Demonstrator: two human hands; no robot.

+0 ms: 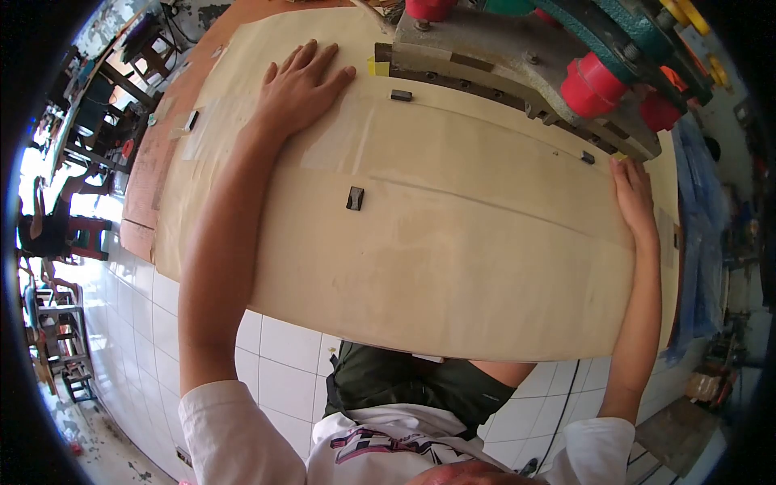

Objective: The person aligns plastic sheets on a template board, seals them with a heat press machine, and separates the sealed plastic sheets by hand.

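- My left hand (pixel 297 90) lies palm down, fingers spread apart, on the upper left of the cream sheet (pixel 453 275)
- My right hand (pixel 634 194) stretches along its right side, fingers close together, tips beside a yellow tab (pixel 621 156)
- The sheet covers the tabletop (pixel 145 190) before me, reaching under the red-capped machine (pixel 501 52)
- A small black block (pixel 355 198) sits between my forearms

One left hand (pixel 303 87) and one right hand (pixel 634 190) are resting on one paper-covered surface (pixel 453 283). Four small black blocks (pixel 355 199) are lying there, two toward the far edge; one dark piece (pixel 676 236) is showing at the right edge. At least three red cylinders (pixel 592 85) are showing at the far edge.
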